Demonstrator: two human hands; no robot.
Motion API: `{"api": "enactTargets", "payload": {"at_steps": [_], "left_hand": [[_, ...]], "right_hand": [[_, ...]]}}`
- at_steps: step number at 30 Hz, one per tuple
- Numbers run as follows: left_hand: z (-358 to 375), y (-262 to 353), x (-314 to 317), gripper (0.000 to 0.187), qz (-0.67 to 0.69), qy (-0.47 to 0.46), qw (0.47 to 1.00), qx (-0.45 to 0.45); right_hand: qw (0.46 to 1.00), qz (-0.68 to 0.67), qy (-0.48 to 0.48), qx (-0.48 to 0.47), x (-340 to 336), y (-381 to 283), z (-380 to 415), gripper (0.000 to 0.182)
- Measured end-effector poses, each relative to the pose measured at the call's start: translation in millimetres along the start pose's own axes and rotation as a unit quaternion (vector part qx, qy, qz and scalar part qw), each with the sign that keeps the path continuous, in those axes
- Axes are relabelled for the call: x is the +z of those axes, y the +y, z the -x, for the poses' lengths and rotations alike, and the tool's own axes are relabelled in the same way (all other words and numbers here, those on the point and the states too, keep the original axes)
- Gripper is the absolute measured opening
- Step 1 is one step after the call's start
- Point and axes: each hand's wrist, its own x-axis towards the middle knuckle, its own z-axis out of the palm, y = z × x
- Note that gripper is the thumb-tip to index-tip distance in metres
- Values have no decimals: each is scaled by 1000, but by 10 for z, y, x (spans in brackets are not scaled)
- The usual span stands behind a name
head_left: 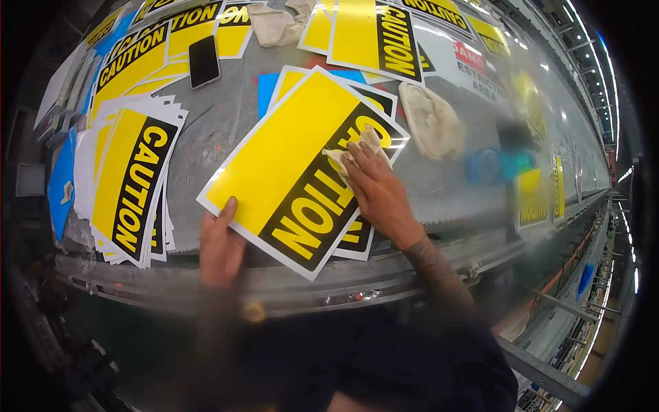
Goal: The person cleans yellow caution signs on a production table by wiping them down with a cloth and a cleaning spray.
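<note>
A yellow caution sign point(274, 151) with a black band lies tilted across the middle of the table, on top of other caution signs. My left hand point(222, 242) grips its lower left edge, thumb on the face and fingers underneath. My right hand point(374, 182) presses a whitish cloth point(371, 137) onto the black band, over part of the lettering. The fingers are closed on the cloth. Beneath the top sign, the edges of more signs point(357, 240) and a blue sheet point(269, 89) show.
A stack of caution signs point(113, 185) stands at the left. A phone point(204, 62) lies behind it, near more signs point(134, 62). Cloths rest at the back point(274, 26) and to the right point(429, 120). The table's metal front edge point(151, 278) runs close to me.
</note>
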Motion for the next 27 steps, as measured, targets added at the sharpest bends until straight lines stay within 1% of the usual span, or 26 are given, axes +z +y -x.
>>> {"api": "enactTargets", "payload": {"at_steps": [1, 3, 4, 5, 6, 7, 8, 9, 11, 12, 13, 15, 16, 19, 20, 22, 24, 25, 27], "left_hand": [[72, -65, 47, 51, 38, -23, 999, -25], [168, -271, 94, 54, 27, -33, 999, -15], [170, -298, 68, 55, 38, -34, 998, -32], [182, -291, 82, 55, 32, -25, 999, -37], [179, -277, 114, 55, 27, -17, 999, -38], [178, -264, 127, 55, 22, -8, 999, -41], [148, -287, 96, 53, -41, 14, 999, -31], [132, -287, 80, 52, -22, 3, 999, -30], [140, -297, 83, 50, 14, -17, 999, -31], [157, -293, 104, 46, 8, -10, 1000, -24], [154, -289, 66, 45, 10, -11, 999, -37], [93, -284, -51, 43, 17, -17, 998, -59], [103, -279, -106, 42, 16, -17, 997, -67], [143, -266, 11, 42, 43, -18, 996, -70], [128, -286, 38, 44, 57, -13, 997, -55], [140, -305, -42, 44, 26, -6, 998, -48], [141, -332, 14, 48, 18, -2, 1000, -17], [161, -297, 70, 48, 24, -9, 1000, -18], [221, -250, 168, 49, 36, -18, 999, -19]], "right_hand": [[1000, -19, 3, 15, 18, 5, 3, 43], [998, -29, 1, 49, 32, -112, 15, 45], [997, -34, 0, 65, 50, -177, 21, 46], [996, -66, -63, 0, 106, -295, 94, 50], [990, -113, -71, -54, 193, -603, 219, 54], [969, -160, -116, -147, 232, -838, 333, 56], [958, -198, -123, -168, 233, -947, 379, 57], [944, -237, -131, -190, 245, -1013, 397, 57], [965, -186, -113, -148, 332, -720, 185, 57], [977, -165, -94, -97, 244, -747, 15, 56], [977, -173, -66, -110, 319, -824, -7, 56], [961, -203, -71, -172, 318, -1141, 82, 53], [949, -201, -113, -216, 289, -1153, 104, 52], [950, -229, -135, -167, 250, -856, 0, 51], [956, -232, -134, -119, 187, -868, -85, 53], [944, -243, -138, -174, 273, -984, 165, 53], [930, -239, -151, -236, 146, -954, 288, 56], [924, -269, -171, -212, 144, -740, 362, 53], [979, -144, -106, -99, 46, -270, 307, 46]]}}
